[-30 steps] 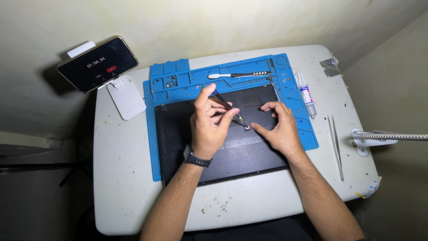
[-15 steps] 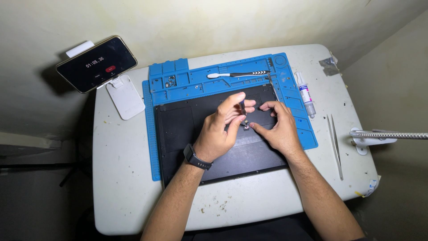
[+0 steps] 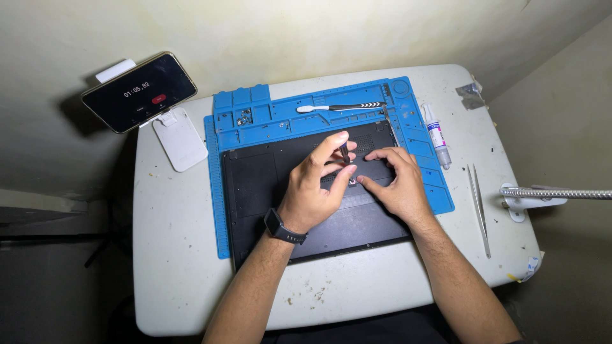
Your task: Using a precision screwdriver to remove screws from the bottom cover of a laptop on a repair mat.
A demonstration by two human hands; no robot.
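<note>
Under your hands lies the black laptop [image 3: 299,197], base up. Your left hand [image 3: 315,188] pinches a small screwdriver [image 3: 345,153], now upright rather than tilted. Your right hand [image 3: 398,185] rests beside it as before, fingers loosely curled, holding nothing.

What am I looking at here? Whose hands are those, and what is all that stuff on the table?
The camera sits on a person's head and looks down, so these are that person's own hands. The left hand pinches a small dark screwdriver. The right hand rests on a black laptop lying bottom-up on a blue repair mat. A toothbrush lies on the mat. On the white table are a small tube, tweezers and a phone on a stand.
</note>
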